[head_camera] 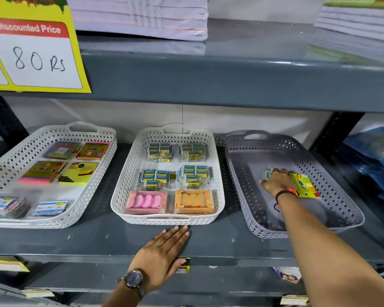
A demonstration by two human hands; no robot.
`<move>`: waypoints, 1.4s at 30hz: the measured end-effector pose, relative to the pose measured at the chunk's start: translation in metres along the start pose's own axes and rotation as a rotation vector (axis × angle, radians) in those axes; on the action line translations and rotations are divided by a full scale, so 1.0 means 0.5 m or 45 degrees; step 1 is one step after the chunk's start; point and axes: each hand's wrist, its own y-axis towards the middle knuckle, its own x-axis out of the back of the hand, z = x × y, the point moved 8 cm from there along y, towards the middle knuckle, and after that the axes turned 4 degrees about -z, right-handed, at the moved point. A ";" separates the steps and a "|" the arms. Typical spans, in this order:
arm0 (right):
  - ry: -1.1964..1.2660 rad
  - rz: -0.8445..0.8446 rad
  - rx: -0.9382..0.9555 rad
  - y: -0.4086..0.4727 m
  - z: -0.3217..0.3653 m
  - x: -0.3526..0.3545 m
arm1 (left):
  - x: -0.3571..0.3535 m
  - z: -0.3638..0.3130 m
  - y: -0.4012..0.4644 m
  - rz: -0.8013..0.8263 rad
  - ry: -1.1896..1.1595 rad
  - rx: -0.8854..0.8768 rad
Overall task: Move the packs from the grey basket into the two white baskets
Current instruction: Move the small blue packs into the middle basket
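Your right hand (276, 181) reaches into the grey basket (341, 209) at 3 o'clock, fingers curled over a blue pack (268, 173); grip not clear. Yellow pack (305, 185) just beside the wrist. Your left hand (162, 251) lies flat, open, empty, on the shelf (98, 238), fingertips at the middle white basket (120, 196).

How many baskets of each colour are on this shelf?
White baskets: 2, the left one and the middle one
Grey baskets: 1, on the right, where the right hand reaches in
Total: 3
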 end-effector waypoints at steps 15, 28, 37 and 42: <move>0.266 0.260 0.165 -0.010 0.021 -0.023 | 0.003 -0.003 -0.003 -0.037 0.025 -0.004; 0.457 -0.015 0.215 -0.028 0.094 0.104 | -0.004 -0.001 -0.001 0.013 0.056 0.008; 0.376 0.174 1.038 -0.162 0.426 0.108 | -0.005 0.009 -0.003 0.056 0.005 0.028; 0.333 0.390 1.151 -0.208 0.514 0.012 | -0.004 0.010 0.000 0.055 -0.034 0.022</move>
